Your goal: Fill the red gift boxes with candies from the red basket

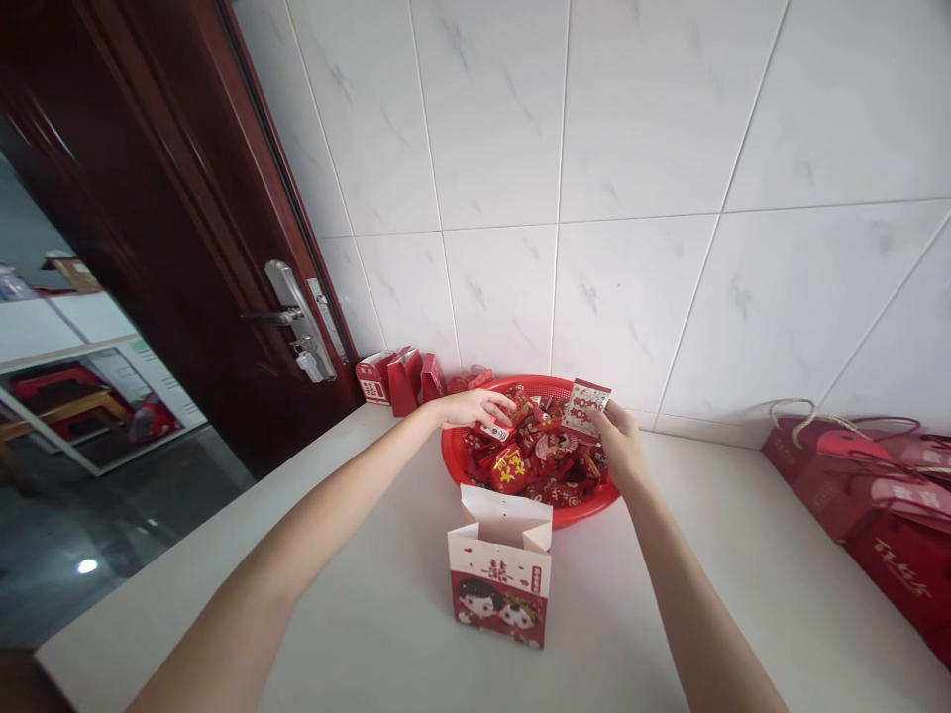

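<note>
A red plastic basket (455, 465) full of red-wrapped sweets (546, 446) stands against the tiled wall. Over its left side, the fingers of my left hand (479, 406) are closed on a small red-and-white packet (496, 430). At the right side my right hand (618, 436) pinches a flat square packet (586, 404), white with a red print, and holds it up above the sweets. Just in front of the basket, an open paper gift box (499, 584) with two cartoon faces stands upright. Its inner bottom is hidden.
Several small red boxes (405, 381) stand at the wall on the left of the white tabletop (357, 584). Red gift bags (869, 495) with cord handles lie at the right edge. A dark wooden door (178, 198) with a metal handle is at the left.
</note>
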{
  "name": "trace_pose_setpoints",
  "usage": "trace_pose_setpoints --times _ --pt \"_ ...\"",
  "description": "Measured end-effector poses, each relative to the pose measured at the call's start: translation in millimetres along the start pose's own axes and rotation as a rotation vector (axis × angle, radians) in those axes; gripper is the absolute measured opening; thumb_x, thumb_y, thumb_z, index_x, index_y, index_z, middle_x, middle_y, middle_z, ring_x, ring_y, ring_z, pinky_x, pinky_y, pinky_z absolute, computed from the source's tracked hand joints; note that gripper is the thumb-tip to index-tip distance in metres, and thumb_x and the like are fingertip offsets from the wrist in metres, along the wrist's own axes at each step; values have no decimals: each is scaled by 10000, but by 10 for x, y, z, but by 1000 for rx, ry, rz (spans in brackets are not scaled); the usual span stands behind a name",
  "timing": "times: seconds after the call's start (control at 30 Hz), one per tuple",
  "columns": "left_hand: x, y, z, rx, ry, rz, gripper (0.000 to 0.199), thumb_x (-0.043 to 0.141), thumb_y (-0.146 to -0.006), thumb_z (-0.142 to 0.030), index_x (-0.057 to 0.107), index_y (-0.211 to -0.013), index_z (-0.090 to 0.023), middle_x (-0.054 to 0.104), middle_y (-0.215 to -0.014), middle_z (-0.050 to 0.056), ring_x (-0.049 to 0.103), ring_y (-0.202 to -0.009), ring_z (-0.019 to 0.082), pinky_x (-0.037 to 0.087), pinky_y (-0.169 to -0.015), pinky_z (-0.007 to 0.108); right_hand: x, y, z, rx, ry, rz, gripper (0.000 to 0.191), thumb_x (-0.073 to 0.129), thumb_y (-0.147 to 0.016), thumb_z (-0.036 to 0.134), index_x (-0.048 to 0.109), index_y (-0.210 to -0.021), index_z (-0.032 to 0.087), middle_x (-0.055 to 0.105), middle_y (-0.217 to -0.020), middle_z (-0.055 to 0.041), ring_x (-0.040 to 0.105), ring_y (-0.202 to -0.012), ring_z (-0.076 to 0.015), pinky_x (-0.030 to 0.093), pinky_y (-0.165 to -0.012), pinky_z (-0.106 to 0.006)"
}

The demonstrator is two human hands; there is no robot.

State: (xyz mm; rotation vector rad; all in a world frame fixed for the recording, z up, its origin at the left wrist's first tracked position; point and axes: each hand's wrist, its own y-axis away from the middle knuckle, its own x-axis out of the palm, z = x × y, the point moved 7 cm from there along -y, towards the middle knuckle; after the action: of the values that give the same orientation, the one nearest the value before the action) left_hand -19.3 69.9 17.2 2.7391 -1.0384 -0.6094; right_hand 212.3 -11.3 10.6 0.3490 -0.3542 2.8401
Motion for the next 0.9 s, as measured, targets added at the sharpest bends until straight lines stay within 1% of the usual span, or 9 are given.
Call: trace_pose_setpoints --times 0.13,0.3,0.4,0.47,0.53,0.67,0.73,0.8,0.9 --pt "-45 15 -82 88 -21 -66 515 710 -633 -51 691 -1133 -172 768 -1042 93 690 -1021 225 507 -828 319 5 -3 -15 6 -7 18 259 703 -700 428 709 -845 214 769 -826 -35 711 -777 -244 563 -698 -343" --pt "-88 20 -144 142 -5 -215 432 698 -636 -32 707 -1051 -151 765 -931 67 697 -890 192 520 -828 329 7 -17 -50 24 -19 31 273 728 -686 414 716 -876 219 775 -845 -31 719 -780 -239 563 -699 -329" --pt "-63 13 -176 139 81 -278 334 690 -648 -25 717 -958 -146 748 -874 51 691 -856 180 538 -822 326 9 -21 -62 39 -49 45 299 754 -675 418 725 -894 217 782 -870 -37 726 -786 -240 567 -694 -324" --pt "-4 7 -215 131 168 -285 261 692 -670 -28 720 -902 -144 737 -881 52 688 -884 181 549 -836 331 5 -21 -63 50 -82 41 308 773 -666 427 724 -878 209 782 -852 -37 726 -773 -236 572 -691 -322" --pt "89 -2 -288 146 240 -264 216 713 -697 -45 726 -889 -142 733 -929 60 685 -923 180 550 -871 338 18 -17 -66 70 -114 48 327 789 -650 434 721 -870 202 780 -833 -37 726 -757 -236 578 -678 -323" --pt "299 -51 -487 235 311 -227 263 795 -685 -78 727 -930 -144 723 -1012 63 673 -964 170 518 -938 349 86 7 -91 151 -89 104 357 817 -627 420 718 -892 202 778 -822 -38 726 -725 -243 580 -591 -315" --pt "398 -103 -575 293 303 -231 304 821 -677 -104 720 -961 -142 721 -1030 66 670 -949 168 514 -927 355 123 22 -98 182 -93 147 360 818 -649 438 715 -909 210 776 -835 -32 724 -712 -234 579 -561 -306" --pt "484 -159 -648 362 265 -247 322 829 -681 -127 712 -981 -137 723 -1029 71 666 -930 169 518 -899 355 146 28 -91 182 -129 183 371 813 -683 473 710 -927 213 774 -844 -31 724 -714 -225 585 -570 -305" --pt "580 -228 -707 426 175 -272 332 834 -677 -124 711 -986 -129 734 -990 69 665 -923 173 519 -890 352 131 14 -76 144 -173 181 423 859 -656 475 700 -930 194 773 -832 -39 726 -714 -225 599 -616 -323"
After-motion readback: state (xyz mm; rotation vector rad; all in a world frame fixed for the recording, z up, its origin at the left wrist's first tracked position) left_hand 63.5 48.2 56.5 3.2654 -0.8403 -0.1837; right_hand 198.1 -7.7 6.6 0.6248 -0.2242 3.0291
